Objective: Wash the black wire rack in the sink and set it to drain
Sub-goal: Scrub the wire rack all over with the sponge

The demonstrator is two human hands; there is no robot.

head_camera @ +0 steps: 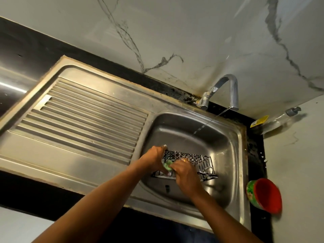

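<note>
The black wire rack [196,159], flecked with white suds, lies in the steel sink basin [226,142]. My left hand [155,157] grips the rack's left end, thumb up at its top corner. My right hand [184,171] holds a green sponge [168,164] against the rack's near left part; most of the sponge is hidden under the fingers. A thin stream of water [206,122] runs from the curved chrome tap [226,88] into the basin behind the rack.
A ribbed steel draining board [84,116] adjoins the basin on the left. A red-lined green cup [264,195] sits on the black counter right of the sink. A clear bottle with a yellow label [277,121] lies at the back right corner. Marble-look wall behind.
</note>
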